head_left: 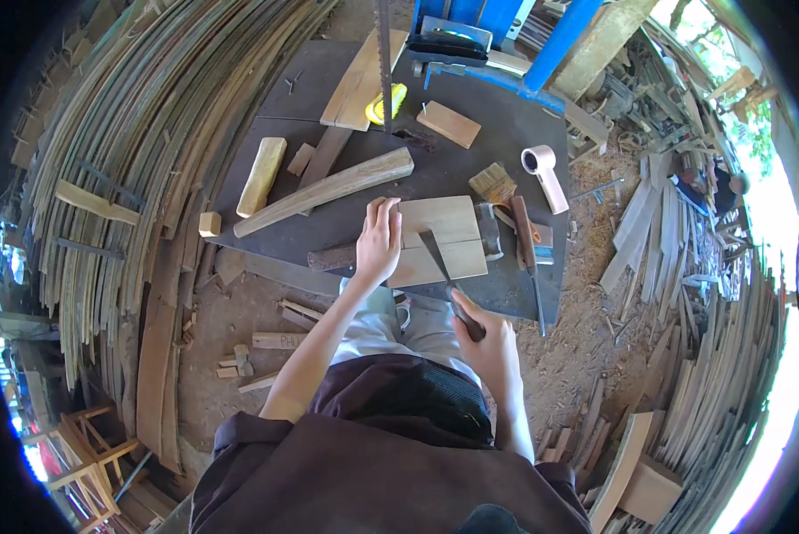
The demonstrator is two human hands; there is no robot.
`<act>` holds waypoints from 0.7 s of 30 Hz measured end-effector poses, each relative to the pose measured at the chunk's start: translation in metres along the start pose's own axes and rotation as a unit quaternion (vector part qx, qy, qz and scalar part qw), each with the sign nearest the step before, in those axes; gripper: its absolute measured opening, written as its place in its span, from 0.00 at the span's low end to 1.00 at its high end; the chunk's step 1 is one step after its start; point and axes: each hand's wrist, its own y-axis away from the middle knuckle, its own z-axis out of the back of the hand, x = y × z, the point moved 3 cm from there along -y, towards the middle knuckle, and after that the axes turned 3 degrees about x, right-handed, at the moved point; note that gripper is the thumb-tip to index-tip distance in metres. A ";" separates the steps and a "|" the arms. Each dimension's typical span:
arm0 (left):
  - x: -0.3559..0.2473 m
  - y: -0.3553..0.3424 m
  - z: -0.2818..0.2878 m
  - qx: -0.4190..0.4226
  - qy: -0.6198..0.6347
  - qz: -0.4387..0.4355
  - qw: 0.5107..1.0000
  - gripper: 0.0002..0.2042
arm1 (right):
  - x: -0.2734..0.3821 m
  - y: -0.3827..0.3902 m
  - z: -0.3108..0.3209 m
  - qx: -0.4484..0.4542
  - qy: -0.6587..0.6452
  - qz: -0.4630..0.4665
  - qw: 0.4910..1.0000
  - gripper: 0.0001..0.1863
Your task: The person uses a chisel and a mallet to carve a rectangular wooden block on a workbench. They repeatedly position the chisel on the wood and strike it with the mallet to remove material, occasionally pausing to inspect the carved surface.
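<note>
A pale square wooden board [453, 227] with a straight line across it lies at the near part of the dark table. At its left edge my left hand [380, 242] is closed on the board, fingers together. My right hand [488, 343] grips the handle of a chisel [442, 262], whose dark flat blade slants up and left with its tip over the board. A brown stick-like handle [331, 259] shows left of the board, and a grey metal piece [488, 231] shows at its right edge; whether they join underneath is hidden.
A saw blade [384, 67] rises from the dark table [453, 169], by a blue machine frame [564, 44]. Around the board lie a long wooden bar [328, 190], a brush [492, 182], a brown-handled tool [524, 233] and a pink handheld fan [547, 178]. Stacked planks [133, 133] stand left.
</note>
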 end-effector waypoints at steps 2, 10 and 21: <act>0.001 -0.001 0.000 0.011 0.000 0.008 1.000 0.14 | -0.005 -0.017 -0.009 -0.021 -0.020 0.029 0.999 0.19; -0.001 -0.002 0.002 0.019 -0.005 0.001 1.000 0.14 | -0.005 0.011 0.006 -0.017 -0.008 0.012 1.000 0.20; 0.000 -0.004 0.002 0.031 -0.002 0.007 0.999 0.13 | -0.010 -0.023 -0.001 -0.027 -0.028 0.044 0.998 0.20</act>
